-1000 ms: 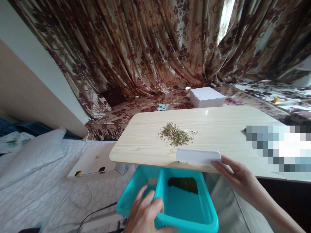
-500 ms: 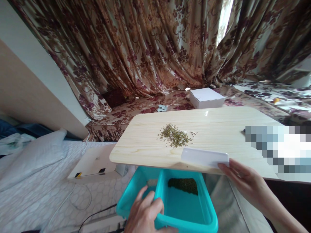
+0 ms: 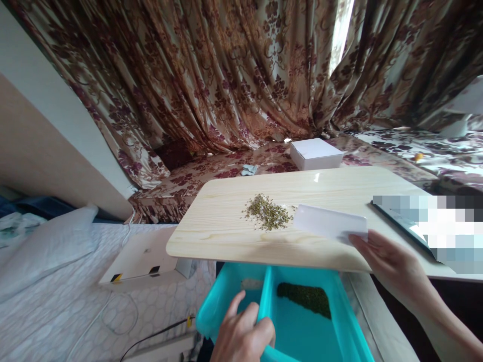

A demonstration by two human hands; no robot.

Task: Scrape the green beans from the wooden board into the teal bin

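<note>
A pile of small green beans [image 3: 267, 212], mixed with white grains, is spread on the light wooden tabletop [image 3: 211, 241]. Just right of the pile, my right hand [image 3: 390, 259] pinches the end of a white rectangular plastic piece [image 3: 328, 222] held at the board's surface. Below the table's front edge is a teal divided bin [image 3: 266, 301]. My left hand [image 3: 243, 329] grips the bin's near side by the divider, its index finger extended over the left compartment. Dark green beans [image 3: 305, 297] lie in the right compartment, and a little whitish material [image 3: 252, 283] in the left one.
A dark-edged flat device [image 3: 405, 231], partly blurred out, lies on the tabletop's right side. Behind the table are a white box [image 3: 317, 154] and a folded cloth [image 3: 249, 170] on a patterned cover. To the left, a pale carton [image 3: 139, 255] and cables rest on the bed [image 3: 49, 311].
My right hand has moved the white piece away from the front edge toward the beans' right side. The bin and my left hand appear farther right, and the view has shifted slightly.
</note>
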